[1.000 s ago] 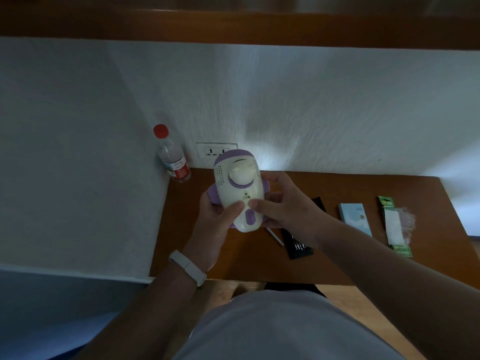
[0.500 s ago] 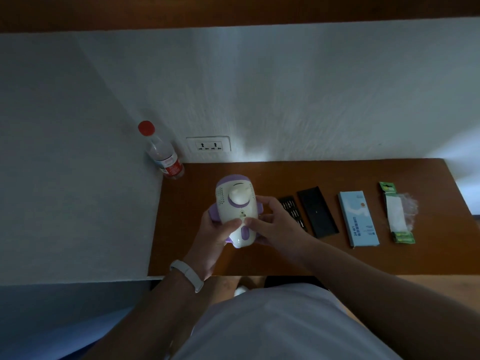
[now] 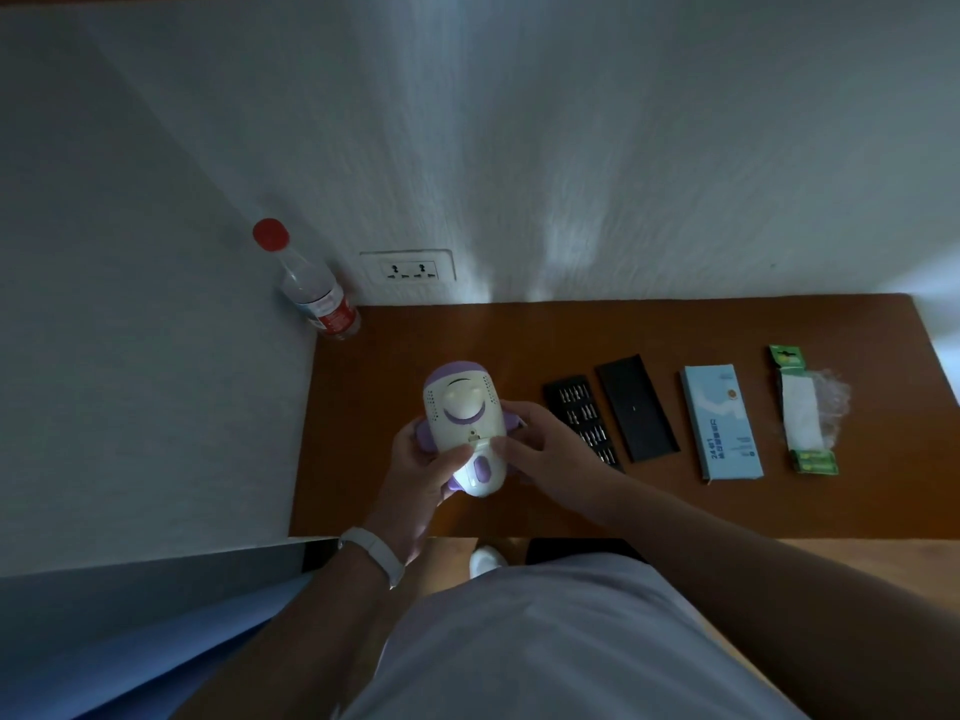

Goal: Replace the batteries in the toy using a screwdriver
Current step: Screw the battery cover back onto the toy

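Above the brown wooden bench (image 3: 395, 366), my left hand (image 3: 415, 467) and right hand (image 3: 540, 449) both grip the white-and-purple plastic toy (image 3: 462, 407), fingers curled round it; I'd steady it left-handed before reaching for the black bit tray (image 3: 584, 426).

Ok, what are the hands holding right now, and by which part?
Both hold the white-and-purple toy. The left hand grips its lower left side and the right hand its lower right side, with both thumbs on its front.
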`<control>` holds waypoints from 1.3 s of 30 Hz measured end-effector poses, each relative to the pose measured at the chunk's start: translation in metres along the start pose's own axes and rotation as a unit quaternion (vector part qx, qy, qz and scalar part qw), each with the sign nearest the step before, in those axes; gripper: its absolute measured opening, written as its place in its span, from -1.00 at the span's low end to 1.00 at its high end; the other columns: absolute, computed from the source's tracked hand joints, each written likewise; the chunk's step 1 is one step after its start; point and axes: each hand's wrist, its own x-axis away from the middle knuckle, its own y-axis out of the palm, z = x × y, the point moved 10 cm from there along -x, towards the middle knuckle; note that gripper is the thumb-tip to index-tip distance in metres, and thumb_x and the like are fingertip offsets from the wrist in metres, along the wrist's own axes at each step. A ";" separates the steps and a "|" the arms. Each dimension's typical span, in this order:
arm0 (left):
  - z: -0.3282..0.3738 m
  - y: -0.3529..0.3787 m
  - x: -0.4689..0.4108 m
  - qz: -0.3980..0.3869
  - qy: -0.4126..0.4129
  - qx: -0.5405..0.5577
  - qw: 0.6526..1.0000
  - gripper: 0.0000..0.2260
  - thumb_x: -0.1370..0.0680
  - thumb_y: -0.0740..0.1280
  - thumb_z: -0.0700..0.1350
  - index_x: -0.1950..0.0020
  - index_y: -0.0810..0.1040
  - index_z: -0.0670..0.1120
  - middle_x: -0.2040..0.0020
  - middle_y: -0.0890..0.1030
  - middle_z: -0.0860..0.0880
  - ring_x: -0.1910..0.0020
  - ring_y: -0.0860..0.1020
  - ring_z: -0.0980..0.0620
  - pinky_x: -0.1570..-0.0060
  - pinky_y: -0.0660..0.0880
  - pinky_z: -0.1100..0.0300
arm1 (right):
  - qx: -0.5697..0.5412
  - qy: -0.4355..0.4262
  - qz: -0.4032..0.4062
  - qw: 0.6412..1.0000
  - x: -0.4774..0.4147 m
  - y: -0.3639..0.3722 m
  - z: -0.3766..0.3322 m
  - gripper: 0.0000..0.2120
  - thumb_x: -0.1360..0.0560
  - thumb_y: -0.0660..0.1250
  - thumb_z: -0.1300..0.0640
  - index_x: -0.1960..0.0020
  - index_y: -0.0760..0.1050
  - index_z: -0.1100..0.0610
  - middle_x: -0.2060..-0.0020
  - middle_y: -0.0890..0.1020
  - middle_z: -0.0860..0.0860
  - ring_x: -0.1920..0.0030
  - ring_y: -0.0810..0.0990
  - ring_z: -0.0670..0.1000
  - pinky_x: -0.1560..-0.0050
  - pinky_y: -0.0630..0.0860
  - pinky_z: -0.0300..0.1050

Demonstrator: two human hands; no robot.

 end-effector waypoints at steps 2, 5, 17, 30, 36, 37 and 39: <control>0.000 -0.002 -0.001 0.003 -0.003 0.000 1.000 -0.52 -0.37 0.47 -0.21 -0.26 0.49 -0.03 -0.09 0.70 -0.06 -0.09 0.68 -0.08 -0.08 0.62 -0.07 | 0.113 0.003 0.031 0.993 -0.001 -0.017 0.004 -0.68 -0.58 0.28 -0.10 -0.31 0.42 -0.11 0.04 0.63 -0.07 0.05 0.62 -0.06 -0.03 0.59 -0.01; -0.003 -0.007 -0.003 -0.001 -0.014 0.002 1.000 -0.45 -0.38 0.49 -0.22 -0.35 0.44 -0.05 -0.18 0.66 -0.09 -0.19 0.64 -0.13 -0.15 0.59 -0.11 | 0.282 0.010 0.068 0.957 -0.006 -0.039 0.012 -0.73 -0.61 0.22 -0.05 -0.26 0.44 0.01 0.03 0.58 -0.04 0.14 0.55 -0.07 0.18 0.50 -0.13; -0.001 -0.020 0.006 0.029 0.000 -0.077 0.997 -0.36 -0.47 0.52 -0.10 -0.47 0.30 -0.03 -0.26 0.61 0.00 -0.21 0.61 0.07 -0.11 0.60 0.10 | 0.508 0.080 0.016 0.858 -0.051 -0.026 0.038 -0.80 -0.63 0.12 0.11 -0.17 0.44 0.14 -0.08 0.53 0.10 -0.01 0.58 0.14 0.09 0.48 0.03; 0.026 -0.026 0.025 0.110 0.034 -0.122 0.986 -0.59 -0.56 0.41 -0.03 -0.37 0.38 0.03 -0.16 0.56 0.13 -0.11 0.53 0.20 0.14 0.42 0.36 | 0.325 0.064 0.095 0.939 -0.011 -0.040 0.020 -0.84 -0.52 0.31 0.01 0.06 0.45 0.10 0.21 0.56 0.04 0.23 0.54 0.02 0.23 0.53 -0.02; 0.073 -0.024 0.038 0.180 0.118 -0.195 0.957 -0.69 -0.56 0.39 -0.01 -0.28 0.44 0.08 -0.26 0.50 0.01 -0.18 0.50 0.08 0.13 0.44 0.34 | 0.207 0.046 0.131 0.968 0.025 -0.052 0.006 -0.91 -0.53 0.33 0.05 0.07 0.48 0.07 0.24 0.59 0.06 0.32 0.52 0.01 0.33 0.44 -0.11; 0.083 -0.019 0.041 0.178 0.140 -0.205 0.952 -0.73 -0.56 0.39 -0.03 -0.23 0.45 0.08 -0.23 0.51 0.01 -0.14 0.51 0.09 0.18 0.45 0.40 | 0.181 0.046 0.141 0.972 0.031 -0.056 0.004 -0.92 -0.54 0.32 0.05 0.06 0.49 0.06 0.21 0.61 0.08 0.30 0.55 0.04 0.32 0.46 -0.09; 0.103 -0.001 0.047 0.164 0.188 -0.224 0.942 -0.79 -0.56 0.39 -0.07 -0.16 0.48 0.08 -0.17 0.52 0.01 -0.09 0.53 0.10 0.21 0.49 0.42 | 0.127 0.043 0.159 0.978 0.044 -0.065 -0.001 -0.93 -0.56 0.31 0.07 0.04 0.51 0.07 0.19 0.61 0.10 0.29 0.56 0.05 0.31 0.47 -0.11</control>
